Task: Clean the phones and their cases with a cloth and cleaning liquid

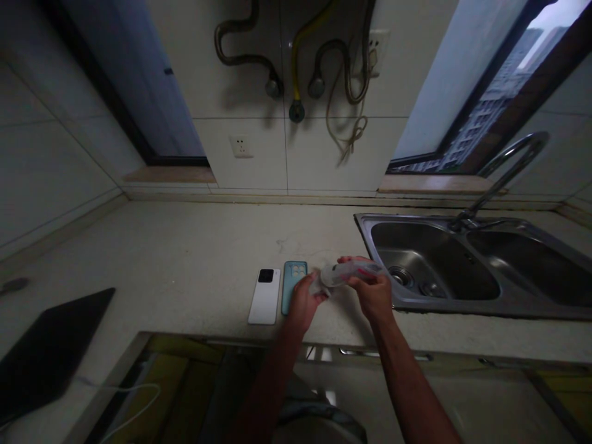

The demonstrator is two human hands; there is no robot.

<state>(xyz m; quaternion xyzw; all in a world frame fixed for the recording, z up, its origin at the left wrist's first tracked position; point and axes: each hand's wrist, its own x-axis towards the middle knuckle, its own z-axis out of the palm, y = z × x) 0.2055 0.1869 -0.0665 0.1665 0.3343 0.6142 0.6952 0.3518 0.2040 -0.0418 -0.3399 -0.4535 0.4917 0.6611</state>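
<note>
Both of my hands are over the counter with a translucent whitish plastic packet [345, 272] between them. Its surface is wrinkled, and a red patch shows near its right end. My left hand [304, 301] is closed on the left end, where a pale crumpled part sticks out; blur hides what that part is. My right hand [372, 292] pinches the other end, thumb in front and fingers behind. A light-blue phone case [289, 280] lies by my left hand and is partly covered by it. Left of the case, apart from it, rests a white phone [265, 303], its dark camera block facing up.
A steel double sink [437, 306] with a curved tap [504, 166] is set into the counter at right. A dark flat panel [46, 345] lies at far left, near a white cable [139, 387]. Pipes hang on the tiled wall above a socket [240, 147].
</note>
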